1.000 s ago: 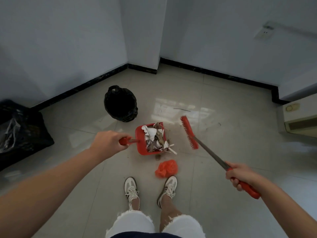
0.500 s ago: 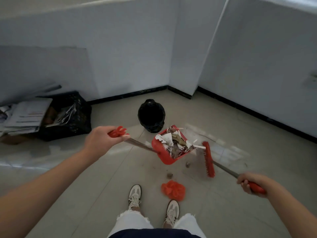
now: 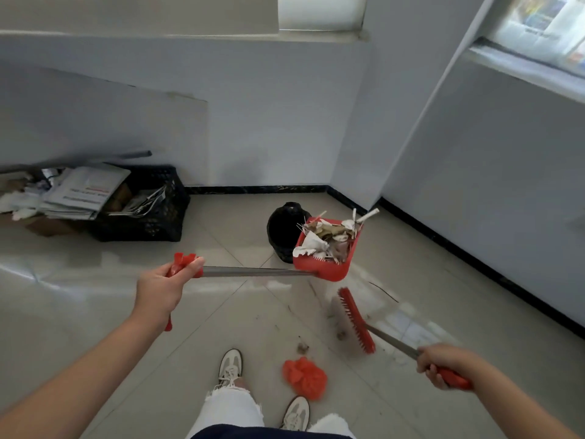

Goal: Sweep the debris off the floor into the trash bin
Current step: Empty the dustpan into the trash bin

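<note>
My left hand grips the red end of a long-handled red dustpan. The pan is raised off the floor and heaped with paper scraps and dry leaves. Right behind it stands the black-bagged trash bin. My right hand grips the red handle of a red broom, whose head rests on the tiles below the pan. A few small bits of debris lie near the broom. A crumpled red plastic bag lies by my right shoe.
A black crate with newspapers and cardboard stands against the left wall. The walls form a corner behind the bin, with a black skirting running along the right. My shoes are on the tiles at bottom centre.
The dustpan has risen from the floor and swung up toward the bin. My view has tilted up and left. The broom has stayed low on the right.
</note>
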Available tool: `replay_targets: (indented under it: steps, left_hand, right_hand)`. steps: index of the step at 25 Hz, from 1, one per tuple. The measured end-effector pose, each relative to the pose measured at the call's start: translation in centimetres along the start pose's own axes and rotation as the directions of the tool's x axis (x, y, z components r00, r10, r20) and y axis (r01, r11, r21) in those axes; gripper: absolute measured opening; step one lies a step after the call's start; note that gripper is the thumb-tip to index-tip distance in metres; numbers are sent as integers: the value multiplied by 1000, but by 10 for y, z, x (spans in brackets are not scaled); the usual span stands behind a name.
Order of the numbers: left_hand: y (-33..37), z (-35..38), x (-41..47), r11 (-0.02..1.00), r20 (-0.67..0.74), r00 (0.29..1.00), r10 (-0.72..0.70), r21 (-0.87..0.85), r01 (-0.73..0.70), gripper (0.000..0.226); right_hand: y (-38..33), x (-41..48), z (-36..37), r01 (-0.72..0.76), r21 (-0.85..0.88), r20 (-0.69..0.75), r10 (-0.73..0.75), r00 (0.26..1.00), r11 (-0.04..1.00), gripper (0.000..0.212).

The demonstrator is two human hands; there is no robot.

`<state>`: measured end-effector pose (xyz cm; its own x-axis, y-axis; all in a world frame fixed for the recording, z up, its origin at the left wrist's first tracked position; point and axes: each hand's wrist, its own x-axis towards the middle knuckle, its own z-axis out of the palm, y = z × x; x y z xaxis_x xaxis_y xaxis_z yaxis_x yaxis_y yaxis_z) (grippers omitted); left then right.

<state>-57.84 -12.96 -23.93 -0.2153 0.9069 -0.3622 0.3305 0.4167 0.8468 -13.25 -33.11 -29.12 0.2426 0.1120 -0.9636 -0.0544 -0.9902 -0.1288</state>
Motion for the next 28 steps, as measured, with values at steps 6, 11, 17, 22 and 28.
replay_targets:
  steps: [6, 11, 17, 22, 28]
  left_hand:
    - [-31, 4, 5, 956, -27, 978, -208, -217, 197, 38]
    - [-56, 9, 15, 895, -53, 947, -316, -348, 279, 38]
    - [-76, 12, 28, 800, -60, 889, -453, -468, 376, 46]
    - [-87, 12, 32, 756, -52, 872, -487, -525, 390, 47]
    - [-95, 20, 37, 592, -23, 782, -622, -667, 452, 43]
  right_hand:
    - [-17, -13, 2, -4, -157, 0, 4, 1000, 988, 56]
    - [-27, -11, 16, 17, -268, 28, -10, 1000, 963, 58]
    - [-31, -9, 25, 16, -338, 38, -3, 999, 941, 58]
    - [-38, -5, 26, -2, -385, 39, 18, 999, 923, 58]
    - [-43, 0, 30, 9, -396, 54, 14, 998, 918, 56]
